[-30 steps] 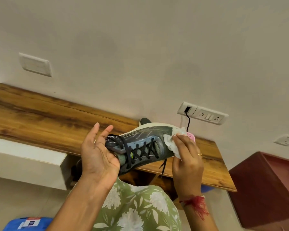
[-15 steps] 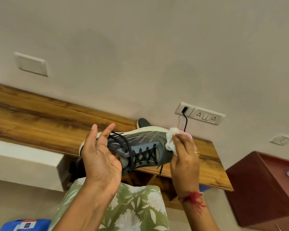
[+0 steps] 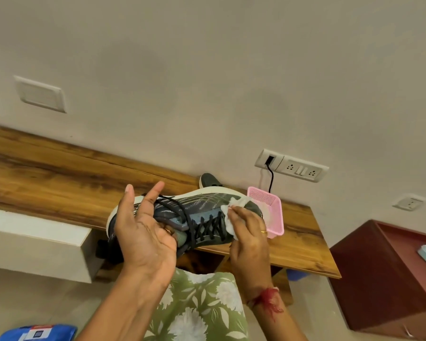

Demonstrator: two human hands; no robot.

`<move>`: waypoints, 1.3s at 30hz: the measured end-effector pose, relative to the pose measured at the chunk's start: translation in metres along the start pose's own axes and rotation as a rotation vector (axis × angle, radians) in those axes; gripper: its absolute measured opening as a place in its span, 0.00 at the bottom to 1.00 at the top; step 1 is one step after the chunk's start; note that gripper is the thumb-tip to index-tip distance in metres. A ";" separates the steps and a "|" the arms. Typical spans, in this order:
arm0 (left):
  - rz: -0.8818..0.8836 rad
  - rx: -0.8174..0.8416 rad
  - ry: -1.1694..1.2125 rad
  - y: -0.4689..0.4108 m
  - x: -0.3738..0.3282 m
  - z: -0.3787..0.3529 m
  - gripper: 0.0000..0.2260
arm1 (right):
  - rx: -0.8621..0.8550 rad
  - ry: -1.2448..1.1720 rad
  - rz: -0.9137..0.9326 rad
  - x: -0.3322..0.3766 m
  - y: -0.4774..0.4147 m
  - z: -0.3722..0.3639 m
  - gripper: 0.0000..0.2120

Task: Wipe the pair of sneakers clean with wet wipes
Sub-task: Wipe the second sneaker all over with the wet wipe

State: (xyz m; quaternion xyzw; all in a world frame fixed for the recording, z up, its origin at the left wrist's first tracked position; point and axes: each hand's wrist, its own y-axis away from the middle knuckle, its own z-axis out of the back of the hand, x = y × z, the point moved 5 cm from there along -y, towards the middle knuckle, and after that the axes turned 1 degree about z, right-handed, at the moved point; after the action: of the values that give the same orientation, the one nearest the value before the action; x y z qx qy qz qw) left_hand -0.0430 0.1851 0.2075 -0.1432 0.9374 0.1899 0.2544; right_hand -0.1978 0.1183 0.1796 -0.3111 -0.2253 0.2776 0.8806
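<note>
Just above the brown wooden desk (image 3: 59,178), the left hand (image 3: 143,232) hooks fingers inside the dark grey laced sneaker (image 3: 202,205), steadying it so the right hand (image 3: 249,232), clutching a crumpled white wet wipe (image 3: 234,205), can rub its toe.

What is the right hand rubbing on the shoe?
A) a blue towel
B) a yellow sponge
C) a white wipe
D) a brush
C: the right hand presses a crumpled white wipe against the toe end of the grey sneaker.
</note>
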 end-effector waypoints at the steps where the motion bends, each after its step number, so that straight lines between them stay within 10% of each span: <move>1: 0.012 -0.017 0.008 0.001 -0.001 0.001 0.26 | 0.019 0.031 0.048 -0.005 -0.001 0.002 0.18; 39: 0.109 -0.028 0.084 -0.020 0.020 0.010 0.32 | 0.000 0.159 -0.015 -0.048 -0.001 -0.003 0.29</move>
State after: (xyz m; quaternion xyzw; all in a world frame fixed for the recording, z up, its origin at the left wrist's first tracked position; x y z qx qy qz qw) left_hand -0.0480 0.1682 0.1830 -0.1035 0.9509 0.2101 0.2022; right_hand -0.2314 0.0864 0.1677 -0.3303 -0.1568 0.2454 0.8978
